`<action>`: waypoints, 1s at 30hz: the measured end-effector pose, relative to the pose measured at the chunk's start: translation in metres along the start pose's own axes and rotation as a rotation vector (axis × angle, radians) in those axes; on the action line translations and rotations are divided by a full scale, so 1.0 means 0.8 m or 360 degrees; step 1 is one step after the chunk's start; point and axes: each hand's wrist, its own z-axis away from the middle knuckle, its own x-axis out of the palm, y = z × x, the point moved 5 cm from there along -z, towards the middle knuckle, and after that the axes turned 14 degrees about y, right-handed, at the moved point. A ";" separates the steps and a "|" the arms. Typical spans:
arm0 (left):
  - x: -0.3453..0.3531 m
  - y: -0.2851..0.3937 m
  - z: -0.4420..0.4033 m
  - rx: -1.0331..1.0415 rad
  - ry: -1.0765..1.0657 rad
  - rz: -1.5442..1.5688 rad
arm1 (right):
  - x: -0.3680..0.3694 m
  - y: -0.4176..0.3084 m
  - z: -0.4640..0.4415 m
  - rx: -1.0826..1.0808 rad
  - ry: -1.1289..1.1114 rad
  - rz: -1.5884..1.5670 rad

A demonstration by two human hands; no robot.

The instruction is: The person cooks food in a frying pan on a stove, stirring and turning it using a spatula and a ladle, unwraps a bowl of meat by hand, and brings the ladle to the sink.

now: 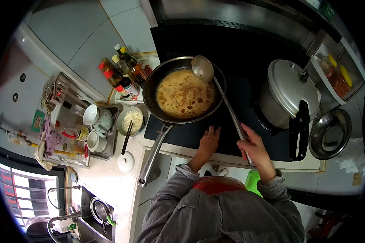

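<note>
My right hand (pixel 252 146) is closed round the lower handle of a long metal ladle (pixel 228 106). The ladle's bowl lies over the right rim of a dark frying pan (pixel 149 97). Inside the pan, a bubbling brownish-yellow liquid (pixel 185 95) has darker bits in the middle. The pan's metal handle (pixel 156 152) points toward the lower left. My left hand (pixel 209 141) is at the front edge of the black stove top (pixel 239 87), below the pan, fingers apart and nothing visible in it.
A pressure cooker (pixel 286 89) stands to the right, its black handle toward me, beside a metal basin (pixel 332 133). Sauce bottles (pixel 123 73) crowd the left back. A bowl of pale food (pixel 132 120) with chopsticks (pixel 127 137) and a white lid (pixel 125 161) sit on the left counter.
</note>
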 end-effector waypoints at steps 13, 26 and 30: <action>0.017 -0.004 0.003 0.0073 -0.0010 0.0001 | 0.003 -0.009 0.000 0.0054 0.0005 0.0002; 0.012 -0.003 -0.001 0.0118 0.0244 0.0052 | 0.005 -0.011 -0.004 0.0229 -0.0028 -0.0247; 0.012 -0.004 0.001 0.0135 0.0286 0.0015 | 0.006 -0.020 -0.003 0.0419 -0.0113 -0.0483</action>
